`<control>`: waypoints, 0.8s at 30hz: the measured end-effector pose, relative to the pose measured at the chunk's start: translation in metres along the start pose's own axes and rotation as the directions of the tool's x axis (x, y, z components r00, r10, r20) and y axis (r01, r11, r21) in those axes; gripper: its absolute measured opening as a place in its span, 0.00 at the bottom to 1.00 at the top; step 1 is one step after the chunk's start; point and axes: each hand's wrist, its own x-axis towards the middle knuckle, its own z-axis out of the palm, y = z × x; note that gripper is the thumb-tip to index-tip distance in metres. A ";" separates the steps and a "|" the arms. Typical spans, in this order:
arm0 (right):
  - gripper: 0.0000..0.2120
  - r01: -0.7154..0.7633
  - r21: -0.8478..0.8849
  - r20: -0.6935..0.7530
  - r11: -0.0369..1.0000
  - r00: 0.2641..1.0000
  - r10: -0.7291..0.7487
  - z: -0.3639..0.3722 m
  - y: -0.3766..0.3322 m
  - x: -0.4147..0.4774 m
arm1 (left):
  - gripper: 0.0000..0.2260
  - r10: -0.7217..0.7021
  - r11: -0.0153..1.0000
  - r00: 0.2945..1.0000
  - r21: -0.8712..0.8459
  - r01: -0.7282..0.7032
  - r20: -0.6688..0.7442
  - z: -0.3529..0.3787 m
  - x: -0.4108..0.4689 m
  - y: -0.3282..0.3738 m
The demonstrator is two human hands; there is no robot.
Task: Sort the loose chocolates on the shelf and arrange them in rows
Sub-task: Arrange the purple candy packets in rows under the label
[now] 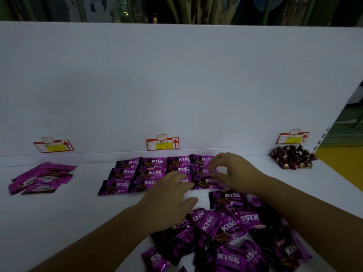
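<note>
roughly three rows of KISS chocolates (149,173) laid out mid-frame on the shelf (59,213), right hand (233,169) pinching a packet (206,170) at their end, left hand (169,201) flat on them (big loose pile (235,232) lower right not sorted yet)

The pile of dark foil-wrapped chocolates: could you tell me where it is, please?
In the head view, the pile lies at the far right of the shelf, against the back wall below the right-hand price tag.

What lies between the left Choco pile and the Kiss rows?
Nothing: the head view shows bare white shelf between Choco pile and Kiss rows.
</note>
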 end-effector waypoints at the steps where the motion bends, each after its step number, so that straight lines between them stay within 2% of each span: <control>1: 0.08 -0.008 0.012 -0.014 1.000 1.000 0.009 -0.004 0.002 -0.002 | 0.22 0.029 0.999 0.999 -0.024 -0.029 -0.016 -0.003 0.000 0.001; 7: 0.06 -0.216 0.052 -0.040 0.975 0.975 0.218 -0.038 0.020 -0.042 | 0.17 0.181 0.976 0.983 -0.122 -0.182 -0.023 -0.012 0.017 0.024; 10: 0.06 -0.315 0.103 -0.101 0.943 0.940 0.326 -0.050 0.030 -0.068 | 0.19 0.194 0.981 0.979 -0.002 -0.194 0.056 -0.002 0.037 0.036; 12: 0.09 -0.393 0.107 -0.037 0.913 0.916 0.399 -0.051 0.037 -0.086 | 0.17 0.198 0.974 0.974 0.093 -0.208 0.109 0.004 0.048 0.045; 14: 0.15 -0.465 0.071 0.096 0.883 0.884 0.458 -0.050 0.042 -0.101 | 0.12 0.221 0.963 0.968 0.129 -0.236 0.119 0.009 0.055 0.054; 16: 0.19 -0.504 0.066 0.174 0.861 0.856 0.487 -0.052 0.043 -0.110 | 0.09 0.252 0.962 0.962 0.085 -0.261 0.103 0.013 0.060 0.059; 19: 0.22 -0.500 -0.034 0.216 0.865 0.842 0.495 -0.054 0.043 -0.117 | 0.13 0.254 0.967 0.963 -0.012 -0.254 0.093 0.013 0.066 0.065; 24: 0.19 -0.528 -0.088 0.097 0.845 0.839 0.535 -0.055 0.042 -0.128 | 0.08 0.199 0.968 0.978 -0.170 -0.185 0.070 0.009 0.071 0.068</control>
